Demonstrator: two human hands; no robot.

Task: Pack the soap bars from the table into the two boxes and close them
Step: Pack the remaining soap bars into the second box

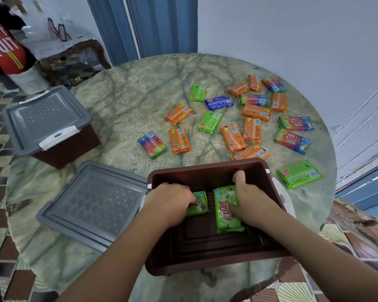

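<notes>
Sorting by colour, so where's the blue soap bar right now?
The blue soap bar lies on the table's far right half, between two green bars.

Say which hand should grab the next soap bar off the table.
Probably the right hand: the loose bars lie on its side, the green bar just past the open box's right rim. The left hand has none close.

Two green bars [227,209] are held inside the open box [205,168] by left hand [170,201] and right hand [249,199]; more bars [252,112] are scattered on the worktop [129,94].

open box [205,168]: top clear | lid [92,205] beside left | closed box [50,125] far left
</notes>
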